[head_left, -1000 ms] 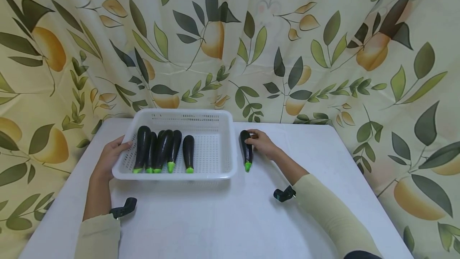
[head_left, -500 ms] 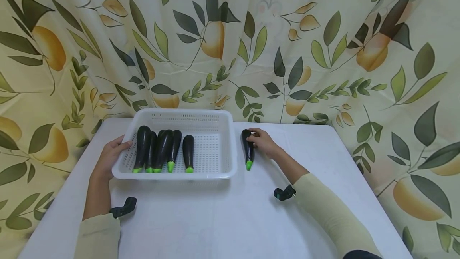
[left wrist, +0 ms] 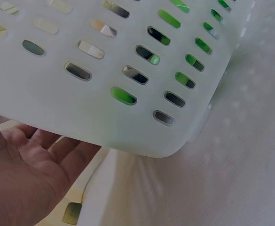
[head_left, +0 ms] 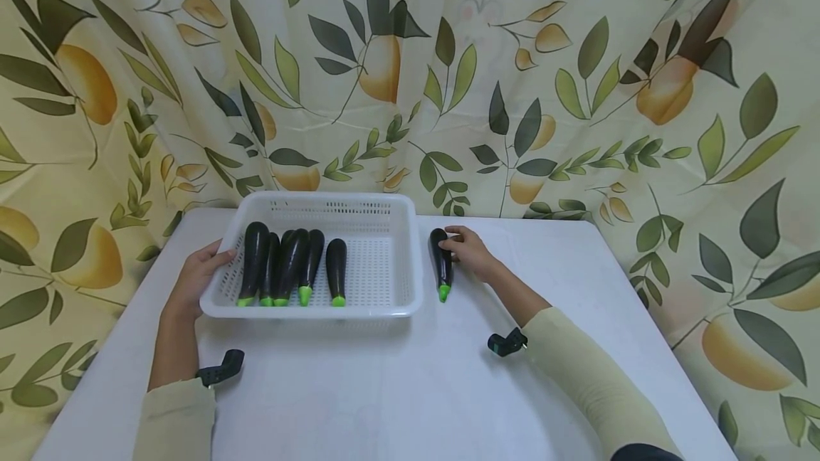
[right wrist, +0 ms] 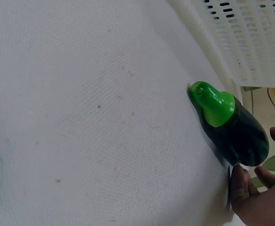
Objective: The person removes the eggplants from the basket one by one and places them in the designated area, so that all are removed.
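Several glossy dark eggplants (head_left: 291, 269) with bright green caps lie in a white perforated plastic basket (head_left: 384, 308), most of them bunched on its left side. My left hand (head_left: 195, 279) grips the basket's left rim, its thumb over the edge. In the left wrist view, the fingers (left wrist: 66, 157) pass behind the basket wall and the thumb is mostly hidden. Right of the basket, one more eggplant (head_left: 442, 265) lies on the table, cap toward me. My right hand (head_left: 470, 255) holds its far end from the right side; in the right wrist view the fingers (right wrist: 240, 183) touch that end.
A white cloth covers the table (head_left: 359, 390). Behind it hangs a curtain (head_left: 448, 148) printed with leaves and fruit. Black wrist cameras (head_left: 507, 343) are strapped to both forearms.
The eggplant under my right hand has shifted very slightly to the right, along with the fingers. My left hand and the basket have stayed in place.
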`<action>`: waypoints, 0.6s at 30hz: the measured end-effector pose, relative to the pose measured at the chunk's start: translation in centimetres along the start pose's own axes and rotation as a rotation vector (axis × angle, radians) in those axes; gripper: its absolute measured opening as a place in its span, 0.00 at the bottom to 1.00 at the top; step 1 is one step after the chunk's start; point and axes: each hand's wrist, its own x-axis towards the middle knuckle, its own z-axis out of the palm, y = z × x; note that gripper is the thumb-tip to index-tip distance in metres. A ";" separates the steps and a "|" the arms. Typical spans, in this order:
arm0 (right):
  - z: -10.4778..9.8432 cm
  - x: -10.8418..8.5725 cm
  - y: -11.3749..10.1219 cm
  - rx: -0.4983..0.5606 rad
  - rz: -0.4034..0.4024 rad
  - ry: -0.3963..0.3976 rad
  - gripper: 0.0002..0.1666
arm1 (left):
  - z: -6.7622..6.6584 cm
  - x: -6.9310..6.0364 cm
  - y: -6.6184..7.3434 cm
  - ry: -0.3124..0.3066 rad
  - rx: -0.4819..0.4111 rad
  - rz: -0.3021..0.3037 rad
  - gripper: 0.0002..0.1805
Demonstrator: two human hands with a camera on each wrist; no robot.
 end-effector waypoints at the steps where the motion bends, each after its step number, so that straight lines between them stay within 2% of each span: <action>1: 0.0 0.0 0.0 0.004 -0.002 0.005 0.37 | 0.0 0.0 0.0 -0.002 0.000 0.000 0.36; 12: -0.5 0.1 -0.4 0.071 -0.037 0.061 0.36 | 0.1 0.1 0.0 -0.017 -0.033 -0.001 0.36; 18: -0.9 0.1 -1.1 0.046 -0.080 0.114 0.35 | -0.1 -0.1 0.0 -0.013 -0.046 0.001 0.37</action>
